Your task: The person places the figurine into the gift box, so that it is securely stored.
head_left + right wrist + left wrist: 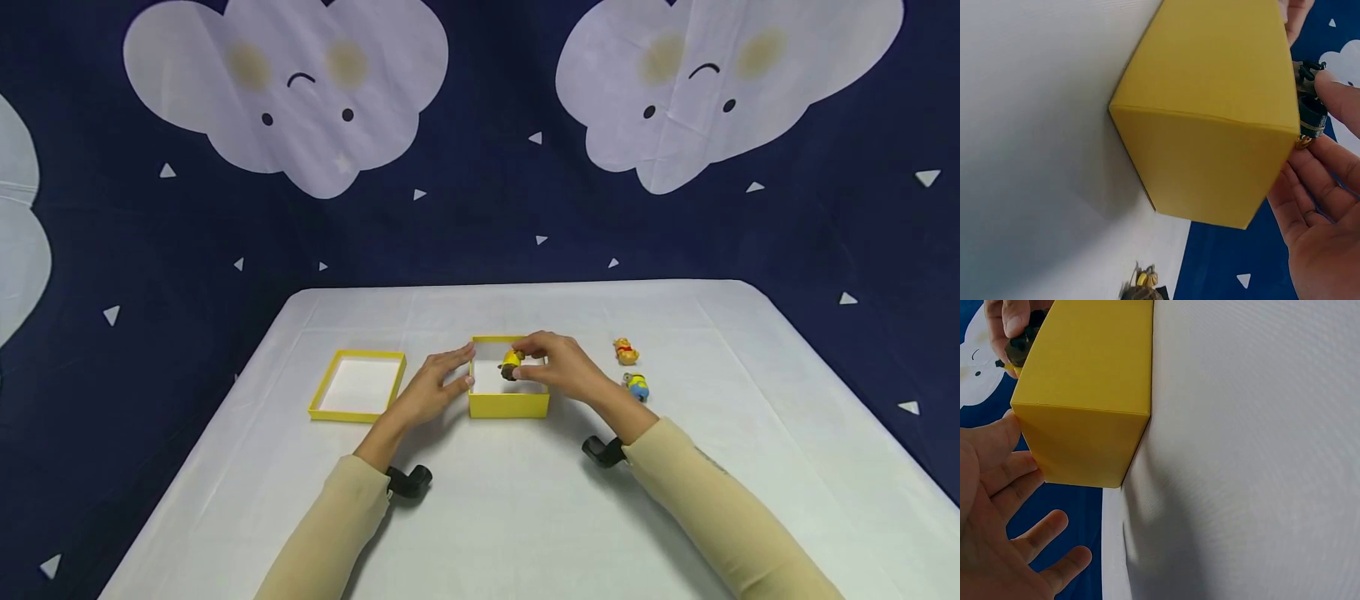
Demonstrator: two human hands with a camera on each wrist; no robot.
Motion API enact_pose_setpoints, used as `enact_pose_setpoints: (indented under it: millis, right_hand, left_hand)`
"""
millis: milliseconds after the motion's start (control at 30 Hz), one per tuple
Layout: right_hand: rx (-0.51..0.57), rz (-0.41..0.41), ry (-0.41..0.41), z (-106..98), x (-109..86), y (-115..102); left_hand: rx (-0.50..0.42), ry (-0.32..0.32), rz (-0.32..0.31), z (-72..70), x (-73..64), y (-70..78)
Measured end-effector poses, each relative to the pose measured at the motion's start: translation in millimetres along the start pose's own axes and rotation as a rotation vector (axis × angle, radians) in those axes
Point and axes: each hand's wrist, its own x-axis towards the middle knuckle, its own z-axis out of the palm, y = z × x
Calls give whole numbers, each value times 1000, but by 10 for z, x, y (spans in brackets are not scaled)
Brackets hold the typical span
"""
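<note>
A yellow open-topped box (508, 406) with a white inside stands on the table. Over its opening, my right hand (564, 367) pinches a small toy figure (512, 363), yellow with dark parts, between thumb and fingers. The box wall partly covers this figure (1312, 119) in the right wrist view. At the box's left side rests my left hand (429, 390). Its fingers (1041, 536) are spread and fairly straight, some with their tips right at the box's edge.
Left of the box lies a shallow yellow lid (363, 385), white side up. To the right are an orange bear figure in red (626, 352) and a yellow and blue toy figure (637, 387). A dark blue cloud-print cloth (480, 217) hangs behind the white table.
</note>
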Motion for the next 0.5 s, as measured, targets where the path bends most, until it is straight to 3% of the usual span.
enact_pose_setpoints:
  millis: [333,500]
  right_hand:
    - [-63,-35,-46,117,98,-50]
    - [-80,-14,-94,167,144,-44]
  left_hand:
    - [-9,-11,-3,-1,-7,2]
    - [-10,-6,3,-7,-9,11]
